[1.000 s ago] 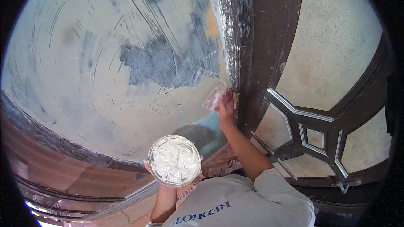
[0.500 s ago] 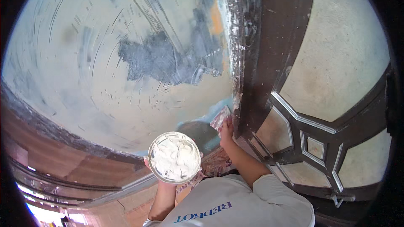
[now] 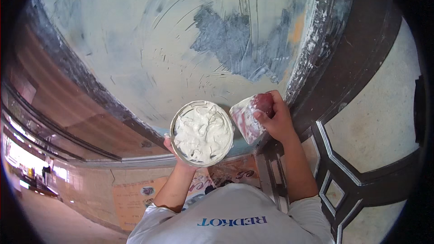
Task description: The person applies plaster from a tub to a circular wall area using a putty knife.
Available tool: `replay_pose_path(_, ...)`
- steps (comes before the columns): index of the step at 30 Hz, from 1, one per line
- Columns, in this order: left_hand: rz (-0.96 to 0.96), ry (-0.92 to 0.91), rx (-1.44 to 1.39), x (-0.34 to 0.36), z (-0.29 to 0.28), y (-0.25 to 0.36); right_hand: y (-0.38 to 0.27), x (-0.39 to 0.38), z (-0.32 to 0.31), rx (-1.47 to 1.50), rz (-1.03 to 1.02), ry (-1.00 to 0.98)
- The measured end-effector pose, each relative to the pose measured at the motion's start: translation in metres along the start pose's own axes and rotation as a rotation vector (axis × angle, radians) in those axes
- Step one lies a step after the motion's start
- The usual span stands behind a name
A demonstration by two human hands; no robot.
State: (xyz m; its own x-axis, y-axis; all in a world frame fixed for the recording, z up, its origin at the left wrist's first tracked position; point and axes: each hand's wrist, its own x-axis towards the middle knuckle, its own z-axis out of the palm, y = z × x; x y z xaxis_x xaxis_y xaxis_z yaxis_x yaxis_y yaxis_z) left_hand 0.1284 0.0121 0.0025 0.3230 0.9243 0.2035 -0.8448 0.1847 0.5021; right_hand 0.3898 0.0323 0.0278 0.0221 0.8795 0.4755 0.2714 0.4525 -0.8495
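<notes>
A round tub (image 3: 173,136) of thick white putty (image 3: 202,131) rests on my left hand (image 3: 177,153), whose fingers wrap around its side and underside. My right hand (image 3: 279,118) grips a flat reddish putty spreader (image 3: 246,121) smeared with white. The spreader is just right of the tub's rim, with its blade tilted toward the tub. Ahead of both hands stands a large pale panel (image 3: 135,77), covered with streaks and scratches. A rough grey patch (image 3: 239,40) shows in its middle right.
On the right is a dark frame (image 3: 330,49) spattered with white, then a dark door with pale inset panels (image 3: 361,122) and silvery trim. A brown glossy surface (image 3: 68,104) runs along the left. Printed orange sheets (image 3: 135,199) lie on the floor below.
My right hand has drawn the spreader away from the panel's lower right corner to beside the tub. The tub has risen slightly in view, and the view has turned to the right.
</notes>
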Motion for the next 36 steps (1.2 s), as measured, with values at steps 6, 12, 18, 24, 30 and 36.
replay_pose_path(6, 0.112, -0.121, 0.042, -0.004, -0.014, -0.014, -0.038, 0.01, -0.003, -0.153, 0.076, -0.2)
replay_pose_path(12, 0.118, -0.209, 0.028, -0.007, 0.001, -0.02, -0.042, 0.012, 0.001, -0.497, 0.111, -0.174)
replay_pose_path(18, 0.146, -0.157, 0.048, -0.02, 0.013, -0.015, -0.046, 0.0, -0.002, -0.39, -0.235, -0.069)
replay_pose_path(24, 0.182, -0.155, 0.086, -0.025, 0.002, -0.001, -0.042, -0.008, 0.001, -0.453, -0.52, -0.19)
replay_pose_path(30, 0.173, -0.083, 0.121, -0.027, 0.003, 0.01, -0.037, -0.017, 0.02, -0.406, -0.482, -0.111)
replay_pose_path(36, 0.16, -0.104, 0.187, -0.029, -0.029, 0.02, -0.045, -0.019, 0.041, -0.374, -0.46, -0.064)
